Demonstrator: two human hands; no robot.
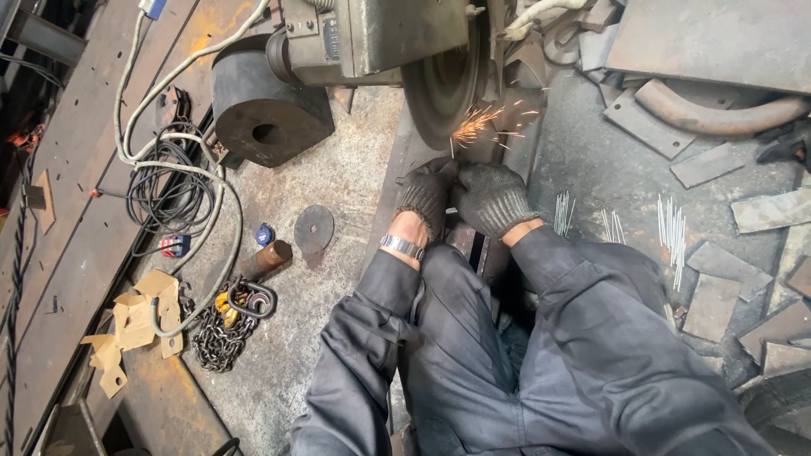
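Both my hands wear dark knit gloves and are pressed together just below a spinning grinding wheel [439, 80]. My left hand [427, 194] and my right hand [492, 198] pinch a small metal piece that I can barely see between the fingertips. Orange sparks [477, 125] fly from the wheel's lower edge where the piece meets it. A metal watch band [401, 246] circles my left wrist. My dark grey sleeves and knees fill the lower middle of the view.
A heavy rusty block with a hole [262, 110] sits left of the grinder. Cables [169, 181], a chain with a hook [226, 333], a flat disc [313, 228] and cardboard scraps [139, 325] lie at left. Thin metal rods [672, 228] and steel plates [710, 304] lie at right.
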